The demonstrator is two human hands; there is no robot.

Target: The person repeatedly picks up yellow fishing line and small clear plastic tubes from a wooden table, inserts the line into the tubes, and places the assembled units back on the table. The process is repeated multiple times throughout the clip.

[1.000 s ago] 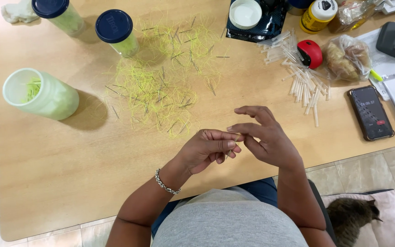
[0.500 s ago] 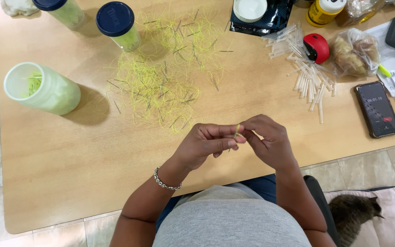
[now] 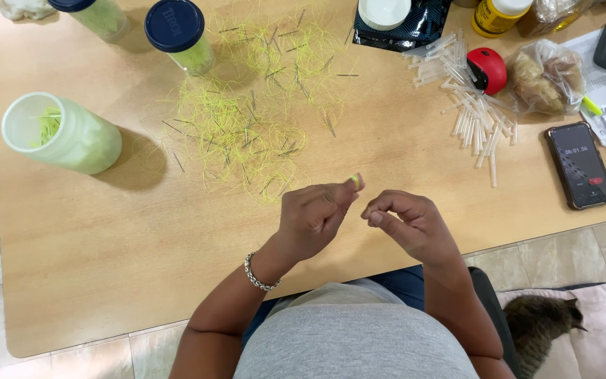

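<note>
Open pale-green translucent plastic jar (image 3: 61, 133) at far left of the light wooden table (image 3: 106, 281); loose tangle of yellow-green threads with dark needles (image 3: 247, 133) spread mid-table, just beyond the hands. Left hand (image 3: 313, 217), fingers pressed together, pinches a small yellow-green thread end (image 3: 354, 180). Right hand (image 3: 412, 221) close beside, fingertips pinched; its contents too small to tell. Clear plastic tubes (image 3: 471, 112) lie farther right.

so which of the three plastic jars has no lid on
The pale green jar at the table's left edge: its white-rimmed mouth is open, while the two jars at the back have dark blue caps.
</note>
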